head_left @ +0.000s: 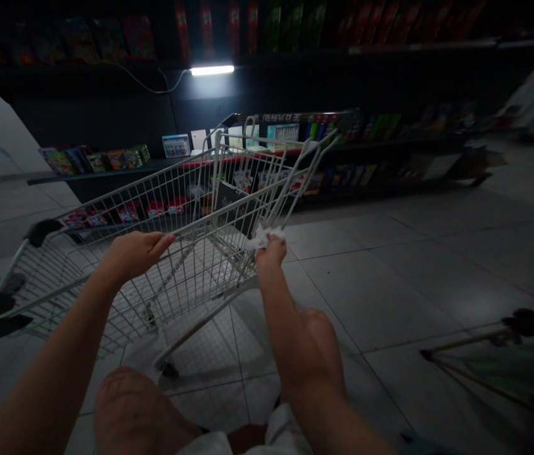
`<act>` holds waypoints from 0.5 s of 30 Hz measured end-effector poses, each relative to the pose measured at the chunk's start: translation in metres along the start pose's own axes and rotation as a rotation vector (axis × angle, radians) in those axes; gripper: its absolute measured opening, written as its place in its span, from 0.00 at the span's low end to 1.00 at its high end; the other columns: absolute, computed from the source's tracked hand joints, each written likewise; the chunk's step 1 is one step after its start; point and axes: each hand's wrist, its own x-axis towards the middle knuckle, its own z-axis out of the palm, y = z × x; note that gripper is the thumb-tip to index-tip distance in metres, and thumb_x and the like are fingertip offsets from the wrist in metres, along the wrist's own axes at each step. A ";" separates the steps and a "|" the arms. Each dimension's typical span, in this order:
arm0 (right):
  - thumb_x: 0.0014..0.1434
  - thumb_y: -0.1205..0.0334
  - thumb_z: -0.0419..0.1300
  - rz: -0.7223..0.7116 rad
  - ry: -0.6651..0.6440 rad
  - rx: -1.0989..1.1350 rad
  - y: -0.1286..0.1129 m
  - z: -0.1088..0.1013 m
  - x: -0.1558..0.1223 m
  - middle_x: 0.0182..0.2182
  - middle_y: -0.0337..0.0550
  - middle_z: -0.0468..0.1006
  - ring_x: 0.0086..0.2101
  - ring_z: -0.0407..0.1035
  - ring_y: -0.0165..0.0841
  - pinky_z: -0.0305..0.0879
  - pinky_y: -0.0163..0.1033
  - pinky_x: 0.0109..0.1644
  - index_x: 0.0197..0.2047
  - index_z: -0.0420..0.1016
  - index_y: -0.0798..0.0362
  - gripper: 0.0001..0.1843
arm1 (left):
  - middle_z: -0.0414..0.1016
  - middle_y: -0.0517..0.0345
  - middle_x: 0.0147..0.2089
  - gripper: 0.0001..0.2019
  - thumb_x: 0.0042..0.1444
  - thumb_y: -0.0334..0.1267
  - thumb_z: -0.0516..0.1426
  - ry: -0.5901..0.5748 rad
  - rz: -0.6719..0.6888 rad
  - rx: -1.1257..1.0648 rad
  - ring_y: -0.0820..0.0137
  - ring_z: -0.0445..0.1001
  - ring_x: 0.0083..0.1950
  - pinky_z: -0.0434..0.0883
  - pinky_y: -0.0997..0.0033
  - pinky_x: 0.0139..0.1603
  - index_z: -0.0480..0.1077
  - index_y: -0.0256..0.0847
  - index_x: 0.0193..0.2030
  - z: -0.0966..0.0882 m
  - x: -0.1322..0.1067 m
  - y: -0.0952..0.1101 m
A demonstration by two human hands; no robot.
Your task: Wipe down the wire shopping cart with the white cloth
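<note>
A white wire shopping cart (176,208) stands tilted in front of me on a tiled floor. My left hand (131,253) rests on the cart's top side rail, fingers curled over the wire. My right hand (270,248) is closed on a crumpled white cloth (260,237) and presses it against the cart's right corner frame. My bare knees show at the bottom of the view. The cart's dark handle ends (42,230) point to the left.
Low dark shelves (375,148) with colourful packets run behind the cart, under a lit tube lamp (212,70). A second frame with a green panel (498,366) lies on the floor at the right. Grey floor tiles (413,253) spread to the right.
</note>
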 end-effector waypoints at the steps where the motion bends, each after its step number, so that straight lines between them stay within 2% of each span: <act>1: 0.44 0.65 0.52 -0.082 0.035 0.000 -0.024 0.010 0.022 0.34 0.35 0.70 0.34 0.71 0.27 0.74 0.36 0.40 0.41 0.61 0.49 0.17 | 0.81 0.53 0.36 0.33 0.63 0.60 0.34 0.002 0.003 -0.001 0.59 0.78 0.43 0.63 0.69 0.35 0.75 0.44 0.46 0.000 0.000 0.000; 2: 0.44 0.66 0.51 -0.268 0.068 -0.057 -0.049 0.020 0.044 0.39 0.39 0.71 0.41 0.72 0.30 0.74 0.41 0.46 0.45 0.63 0.50 0.21 | 0.81 0.53 0.36 0.33 0.63 0.60 0.34 0.003 0.005 -0.004 0.59 0.78 0.43 0.63 0.69 0.35 0.75 0.44 0.46 -0.001 -0.001 0.000; 4: 0.47 0.67 0.49 -0.599 0.014 -0.250 -0.092 0.037 0.084 0.51 0.45 0.68 0.56 0.66 0.37 0.66 0.51 0.60 0.53 0.65 0.51 0.27 | 0.81 0.53 0.36 0.34 0.63 0.60 0.34 0.003 0.012 -0.011 0.59 0.78 0.42 0.63 0.69 0.35 0.75 0.44 0.48 -0.001 -0.001 0.000; 6: 0.49 0.70 0.49 -0.822 -0.066 -0.460 -0.118 0.048 0.109 0.58 0.48 0.64 0.63 0.58 0.40 0.56 0.58 0.67 0.55 0.68 0.52 0.29 | 0.81 0.53 0.36 0.33 0.63 0.60 0.34 -0.003 0.018 -0.014 0.59 0.78 0.41 0.64 0.69 0.35 0.75 0.44 0.48 -0.001 -0.001 -0.001; 7: 0.50 0.71 0.49 -0.902 -0.104 -0.552 -0.123 0.051 0.114 0.59 0.48 0.62 0.64 0.56 0.41 0.52 0.60 0.69 0.56 0.68 0.51 0.29 | 0.81 0.53 0.36 0.33 0.63 0.59 0.35 -0.006 0.024 -0.017 0.60 0.78 0.41 0.64 0.69 0.35 0.75 0.44 0.48 -0.001 -0.001 -0.001; 8: 0.51 0.71 0.49 -0.964 -0.138 -0.626 -0.122 0.052 0.114 0.61 0.48 0.62 0.65 0.55 0.41 0.50 0.61 0.70 0.57 0.69 0.51 0.29 | 0.81 0.53 0.36 0.33 0.63 0.59 0.35 -0.007 0.029 -0.022 0.60 0.78 0.40 0.64 0.69 0.35 0.75 0.44 0.48 -0.001 -0.001 -0.001; 10: 0.53 0.72 0.49 -1.030 -0.182 -0.720 -0.105 0.047 0.099 0.62 0.47 0.61 0.65 0.54 0.41 0.48 0.61 0.71 0.58 0.69 0.48 0.30 | 0.81 0.53 0.36 0.33 0.63 0.59 0.36 -0.009 0.040 -0.041 0.61 0.78 0.40 0.64 0.69 0.35 0.75 0.44 0.49 -0.001 0.000 -0.002; 12: 0.56 0.71 0.49 -1.024 -0.192 -0.754 -0.074 0.033 0.072 0.64 0.46 0.58 0.66 0.52 0.41 0.50 0.59 0.71 0.60 0.69 0.47 0.29 | 0.81 0.53 0.35 0.34 0.63 0.60 0.35 -0.008 0.052 -0.059 0.61 0.78 0.39 0.65 0.69 0.35 0.76 0.43 0.48 0.000 0.001 -0.003; 15: 0.58 0.69 0.49 -0.929 -0.157 -0.770 -0.016 -0.003 0.021 0.65 0.50 0.57 0.67 0.50 0.40 0.53 0.55 0.70 0.61 0.69 0.51 0.27 | 0.81 0.53 0.33 0.35 0.63 0.61 0.35 -0.001 0.067 -0.072 0.62 0.78 0.37 0.65 0.69 0.35 0.76 0.43 0.46 0.000 0.001 -0.005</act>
